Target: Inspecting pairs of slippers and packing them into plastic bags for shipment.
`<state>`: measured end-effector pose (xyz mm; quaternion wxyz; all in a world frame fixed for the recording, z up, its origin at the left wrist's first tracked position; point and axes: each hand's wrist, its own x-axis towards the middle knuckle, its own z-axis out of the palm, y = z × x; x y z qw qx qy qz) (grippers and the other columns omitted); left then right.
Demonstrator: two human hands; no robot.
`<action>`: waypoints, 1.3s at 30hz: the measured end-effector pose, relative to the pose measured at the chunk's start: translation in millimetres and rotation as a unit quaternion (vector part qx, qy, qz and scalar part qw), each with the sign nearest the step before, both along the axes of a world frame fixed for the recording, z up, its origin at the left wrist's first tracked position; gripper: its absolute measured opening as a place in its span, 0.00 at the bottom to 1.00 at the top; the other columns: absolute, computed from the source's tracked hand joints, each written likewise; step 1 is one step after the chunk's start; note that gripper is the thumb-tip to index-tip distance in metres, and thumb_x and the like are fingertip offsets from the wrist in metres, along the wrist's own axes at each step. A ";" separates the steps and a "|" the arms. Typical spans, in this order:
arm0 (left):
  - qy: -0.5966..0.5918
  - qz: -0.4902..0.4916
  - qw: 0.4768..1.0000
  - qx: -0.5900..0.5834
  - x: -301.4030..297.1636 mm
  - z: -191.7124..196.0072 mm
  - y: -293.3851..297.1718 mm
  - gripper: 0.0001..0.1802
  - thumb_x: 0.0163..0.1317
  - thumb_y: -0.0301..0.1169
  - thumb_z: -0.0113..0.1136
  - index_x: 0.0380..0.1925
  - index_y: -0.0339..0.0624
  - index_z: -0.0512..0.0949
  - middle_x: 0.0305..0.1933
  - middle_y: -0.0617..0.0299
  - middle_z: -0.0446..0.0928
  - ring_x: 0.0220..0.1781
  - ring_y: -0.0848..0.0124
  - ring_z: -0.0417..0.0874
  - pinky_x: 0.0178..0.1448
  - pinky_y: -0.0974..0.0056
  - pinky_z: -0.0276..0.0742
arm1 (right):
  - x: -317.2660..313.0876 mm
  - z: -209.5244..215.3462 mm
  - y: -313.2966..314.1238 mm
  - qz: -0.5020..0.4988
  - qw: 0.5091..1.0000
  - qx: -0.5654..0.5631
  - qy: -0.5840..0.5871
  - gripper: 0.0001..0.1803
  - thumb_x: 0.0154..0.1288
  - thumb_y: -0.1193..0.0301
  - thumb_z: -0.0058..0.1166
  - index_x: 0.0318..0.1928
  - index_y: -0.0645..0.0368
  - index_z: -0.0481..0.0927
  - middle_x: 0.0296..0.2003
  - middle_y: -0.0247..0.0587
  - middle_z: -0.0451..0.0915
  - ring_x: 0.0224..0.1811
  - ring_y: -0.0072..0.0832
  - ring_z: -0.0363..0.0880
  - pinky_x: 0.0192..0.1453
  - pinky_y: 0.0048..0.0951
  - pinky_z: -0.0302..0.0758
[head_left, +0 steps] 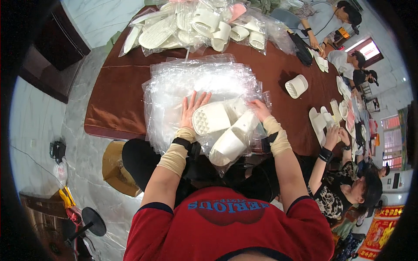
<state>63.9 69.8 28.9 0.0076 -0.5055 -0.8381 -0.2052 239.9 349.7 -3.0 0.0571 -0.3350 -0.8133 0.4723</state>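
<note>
A pair of cream slippers, one (212, 120) at the left and one (230, 144) at the right, lies inside a clear plastic bag (237, 105) before me. Under it spreads a stack of flat clear bags (167, 89). My left hand (191, 109) rests on the stack beside the left slipper, its fingers stretched out and holding nothing. At the bag's far right edge, my right hand (261, 110) has its fingers closed on the plastic. Beige wraps cover both wrists.
Bagged cream slippers (191, 28) are piled at the table's (117, 100) far side. A single slipper (297, 86) sits to the right. Nearby, a co-worker's hands (334, 135) are at more slippers (318, 124). A cardboard box (115, 169) stands on the floor at left.
</note>
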 end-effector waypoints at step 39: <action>-0.152 0.028 0.969 0.191 -90.0 -7.0 -116.9 0.20 0.60 0.20 0.52 0.53 0.43 0.76 0.63 0.49 0.69 0.69 0.54 0.65 0.68 0.61 0.64 | -58.3 -31.9 -60.3 -0.172 0.975 0.110 0.092 0.19 0.65 0.59 0.53 0.34 0.68 0.75 0.27 0.39 0.76 0.30 0.25 0.68 0.37 0.33 0.69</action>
